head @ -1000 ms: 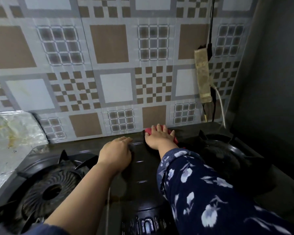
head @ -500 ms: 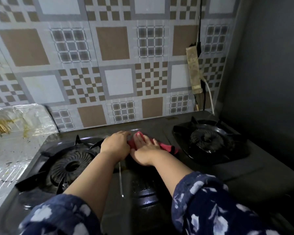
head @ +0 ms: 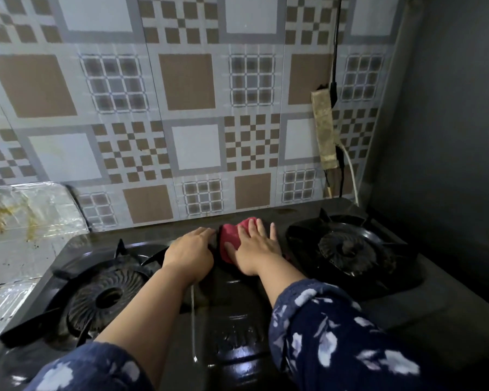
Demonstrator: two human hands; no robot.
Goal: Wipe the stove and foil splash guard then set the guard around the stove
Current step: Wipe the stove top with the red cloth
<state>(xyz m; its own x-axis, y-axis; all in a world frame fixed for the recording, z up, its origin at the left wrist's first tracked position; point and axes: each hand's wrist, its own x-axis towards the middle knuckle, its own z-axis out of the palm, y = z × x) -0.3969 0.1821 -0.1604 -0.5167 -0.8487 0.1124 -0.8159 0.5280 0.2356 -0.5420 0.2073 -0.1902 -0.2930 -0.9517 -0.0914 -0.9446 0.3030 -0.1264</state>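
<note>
With the right hand [head: 256,245] flat and open on the red cloth [head: 229,240] and the left hand [head: 191,249] loosely curled, empty, beside it on the glossy black two-burner stove [head: 232,314], a wide stroke could snag the cloth on the black burner grate [head: 347,246] just right of the right hand.

The stove [head: 237,320] lies against the far tiled wall [head: 187,108], one burner [head: 105,297] left, another [head: 350,249] right. Between them both hands lie on a cloth [head: 229,241]. The foil splash guard [head: 26,221] lies left of the stove.
</note>
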